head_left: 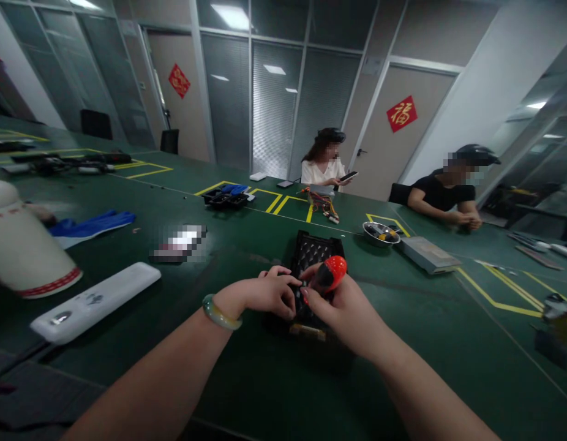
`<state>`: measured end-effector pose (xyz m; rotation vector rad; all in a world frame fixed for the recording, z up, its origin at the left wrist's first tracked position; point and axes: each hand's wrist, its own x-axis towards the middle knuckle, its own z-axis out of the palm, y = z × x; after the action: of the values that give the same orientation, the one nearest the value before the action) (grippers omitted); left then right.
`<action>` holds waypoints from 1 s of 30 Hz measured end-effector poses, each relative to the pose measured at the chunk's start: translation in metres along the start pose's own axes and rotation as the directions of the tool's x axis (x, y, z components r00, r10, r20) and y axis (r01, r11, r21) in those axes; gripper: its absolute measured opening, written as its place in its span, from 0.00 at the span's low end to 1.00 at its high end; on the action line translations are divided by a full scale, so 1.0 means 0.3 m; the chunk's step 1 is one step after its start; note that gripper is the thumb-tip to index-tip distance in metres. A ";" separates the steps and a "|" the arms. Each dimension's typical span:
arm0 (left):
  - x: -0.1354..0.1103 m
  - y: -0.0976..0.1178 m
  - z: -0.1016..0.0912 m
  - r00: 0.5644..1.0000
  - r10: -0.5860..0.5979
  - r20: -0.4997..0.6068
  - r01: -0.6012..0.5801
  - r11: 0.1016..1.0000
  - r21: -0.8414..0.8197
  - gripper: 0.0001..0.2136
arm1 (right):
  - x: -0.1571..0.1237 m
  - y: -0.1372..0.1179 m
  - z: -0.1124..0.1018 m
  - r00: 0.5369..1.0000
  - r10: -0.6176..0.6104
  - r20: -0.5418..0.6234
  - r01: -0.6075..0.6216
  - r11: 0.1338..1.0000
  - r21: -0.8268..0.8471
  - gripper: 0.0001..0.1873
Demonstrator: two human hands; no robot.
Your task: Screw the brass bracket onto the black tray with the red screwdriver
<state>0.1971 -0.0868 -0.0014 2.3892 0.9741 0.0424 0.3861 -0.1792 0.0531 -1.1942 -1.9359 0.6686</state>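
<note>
In front of me on the table lies an open black case (315,250), its raised far part lined with a bumpy diamond pattern. My right hand (345,306) is closed around a screwdriver (335,271) with a rounded red and black handle; its shaft and tip are hidden by my fingers. A bracelet circles the wrist of my left hand (267,295), whose fingers curl down over the near part of the case. Both sets of fingertips meet close together there, and whatever small part the left fingers pinch cannot be made out.
Left of me are a white power strip (97,300), a cream container (29,245), a blue glove (97,223) and a blurred-out phone (180,243). Beyond the case stand a metal bowl (379,241) and a grey box (428,254). Two people sit across the table.
</note>
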 end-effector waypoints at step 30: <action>0.002 -0.007 -0.008 0.996 0.042 0.083 -0.046 0.998 0.045 0.10 | -0.005 -0.004 -0.018 0.998 0.010 -0.061 0.003 0.980 0.201 0.31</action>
<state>0.1956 -0.0841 -0.0006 2.4348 0.8930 -0.0627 0.3903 -0.1807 0.0567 -1.0803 -1.7697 0.7996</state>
